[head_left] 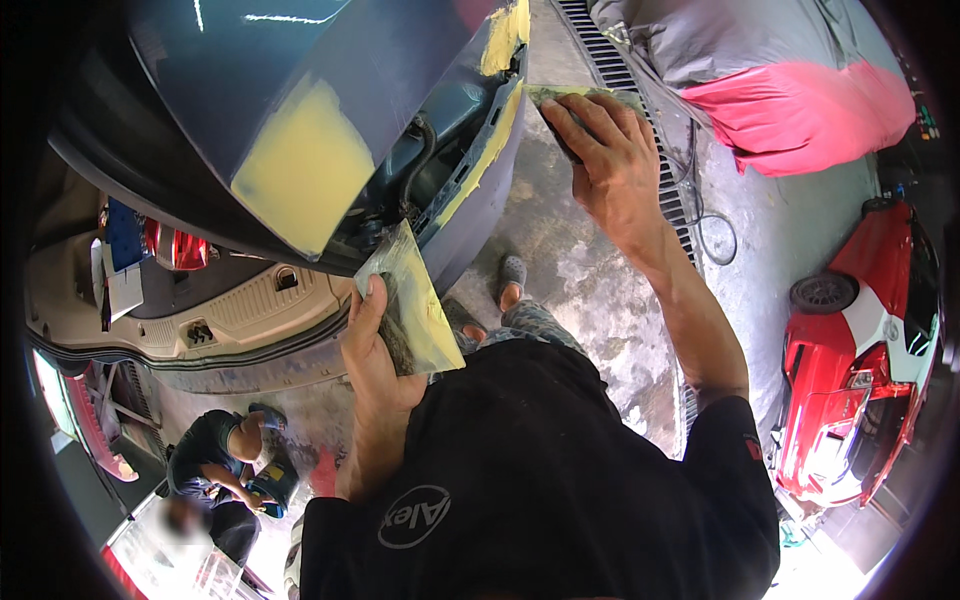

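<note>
Concrete floor [560,230], beside the dark car [225,95]. Red car [835,370]: right of the dark car, well apart. Yellow filler [305,165]: patch on the dark car's panel. Your left hand [378,365]: fingers closed on a yellow-smeared plate [432,325], close by the dark car. Your right hand [618,165]: fingers bent, slightly parted, gripping a flat spreader [545,94] at the dark car's edge; contact unclear.

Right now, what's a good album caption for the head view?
Left hand holds a yellow-smeared plate, right hand a flat tool, beside a yellow-patched car.
</note>
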Action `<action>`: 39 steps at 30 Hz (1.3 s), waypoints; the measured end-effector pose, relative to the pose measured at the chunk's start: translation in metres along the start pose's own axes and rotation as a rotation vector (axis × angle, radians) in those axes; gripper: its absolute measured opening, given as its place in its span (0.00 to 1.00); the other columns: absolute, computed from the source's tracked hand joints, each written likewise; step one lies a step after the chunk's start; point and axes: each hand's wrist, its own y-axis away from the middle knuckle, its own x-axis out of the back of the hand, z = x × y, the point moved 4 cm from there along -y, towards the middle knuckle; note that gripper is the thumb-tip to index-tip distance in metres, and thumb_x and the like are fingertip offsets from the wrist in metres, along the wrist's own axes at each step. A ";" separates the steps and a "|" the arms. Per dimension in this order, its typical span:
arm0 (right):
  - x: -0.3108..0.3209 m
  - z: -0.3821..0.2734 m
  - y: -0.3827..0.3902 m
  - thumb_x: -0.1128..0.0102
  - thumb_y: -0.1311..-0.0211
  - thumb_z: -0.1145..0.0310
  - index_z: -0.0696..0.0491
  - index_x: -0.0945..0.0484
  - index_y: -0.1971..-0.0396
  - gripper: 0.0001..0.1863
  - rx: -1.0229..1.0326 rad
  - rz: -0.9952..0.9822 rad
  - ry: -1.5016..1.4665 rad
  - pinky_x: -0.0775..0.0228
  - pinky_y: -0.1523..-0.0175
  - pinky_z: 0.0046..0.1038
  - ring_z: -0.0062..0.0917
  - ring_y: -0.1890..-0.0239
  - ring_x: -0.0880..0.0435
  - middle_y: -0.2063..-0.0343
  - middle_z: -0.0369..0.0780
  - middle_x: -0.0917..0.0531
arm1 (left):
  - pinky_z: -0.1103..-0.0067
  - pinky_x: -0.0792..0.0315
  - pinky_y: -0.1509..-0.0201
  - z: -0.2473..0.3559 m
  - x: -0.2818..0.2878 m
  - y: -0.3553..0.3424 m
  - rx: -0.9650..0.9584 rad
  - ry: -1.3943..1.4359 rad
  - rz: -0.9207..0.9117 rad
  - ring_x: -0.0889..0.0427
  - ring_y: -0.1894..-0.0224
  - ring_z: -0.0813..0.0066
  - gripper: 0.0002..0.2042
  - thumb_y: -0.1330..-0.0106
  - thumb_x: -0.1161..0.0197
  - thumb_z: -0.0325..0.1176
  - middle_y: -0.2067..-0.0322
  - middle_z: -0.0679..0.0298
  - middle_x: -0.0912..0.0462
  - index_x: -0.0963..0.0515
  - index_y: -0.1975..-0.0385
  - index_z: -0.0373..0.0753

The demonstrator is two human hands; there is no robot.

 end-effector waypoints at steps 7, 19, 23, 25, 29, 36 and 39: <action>-0.010 0.008 -0.007 0.35 0.51 0.82 0.45 0.18 0.40 0.33 0.006 -0.040 0.012 0.32 0.38 0.40 0.35 0.41 0.22 0.44 0.35 0.18 | 0.76 0.17 0.54 -0.003 -0.002 0.000 -0.046 0.050 0.037 0.13 0.58 0.75 0.14 0.22 0.42 0.38 0.56 0.64 0.14 0.22 0.44 0.38; -0.013 0.007 -0.008 0.36 0.49 0.81 0.46 0.19 0.40 0.31 0.035 -0.098 0.039 0.32 0.39 0.39 0.34 0.43 0.22 0.45 0.35 0.19 | 0.76 0.18 0.55 -0.004 -0.001 -0.001 -0.019 0.039 -0.035 0.14 0.60 0.73 0.15 0.22 0.42 0.40 0.58 0.63 0.14 0.23 0.44 0.38; -0.009 -0.006 -0.008 0.37 0.47 0.79 0.46 0.19 0.41 0.29 0.054 -0.138 0.071 0.32 0.38 0.40 0.34 0.42 0.23 0.45 0.34 0.19 | 0.76 0.17 0.53 -0.003 0.002 -0.001 -0.041 0.044 -0.031 0.13 0.58 0.73 0.16 0.21 0.43 0.40 0.56 0.63 0.14 0.23 0.43 0.38; -0.010 -0.011 -0.007 0.38 0.45 0.78 0.47 0.19 0.42 0.28 0.060 -0.145 0.079 0.33 0.38 0.40 0.34 0.41 0.24 0.46 0.34 0.20 | 0.76 0.17 0.52 -0.003 0.003 0.000 -0.041 0.057 -0.054 0.13 0.57 0.74 0.16 0.21 0.43 0.39 0.55 0.63 0.14 0.24 0.42 0.38; -0.006 -0.025 -0.004 0.39 0.44 0.77 0.49 0.19 0.43 0.26 0.047 -0.186 0.073 0.33 0.39 0.41 0.33 0.42 0.24 0.47 0.35 0.20 | 0.76 0.17 0.51 -0.001 0.004 0.003 -0.040 0.056 -0.105 0.13 0.56 0.74 0.16 0.21 0.43 0.39 0.54 0.63 0.14 0.25 0.41 0.38; 0.002 -0.059 0.003 0.40 0.44 0.74 0.54 0.20 0.43 0.25 0.028 -0.278 0.096 0.35 0.39 0.42 0.32 0.41 0.27 0.46 0.38 0.22 | 0.76 0.17 0.50 0.000 0.015 0.008 -0.033 0.087 -0.161 0.13 0.54 0.74 0.16 0.21 0.44 0.38 0.52 0.62 0.14 0.25 0.40 0.38; 0.005 -0.073 0.006 0.39 0.44 0.73 0.55 0.21 0.42 0.26 0.022 -0.327 0.099 0.35 0.38 0.41 0.33 0.40 0.28 0.45 0.39 0.23 | 0.76 0.18 0.48 0.003 0.018 0.010 -0.021 0.111 -0.212 0.13 0.52 0.73 0.17 0.21 0.44 0.37 0.51 0.62 0.14 0.26 0.39 0.38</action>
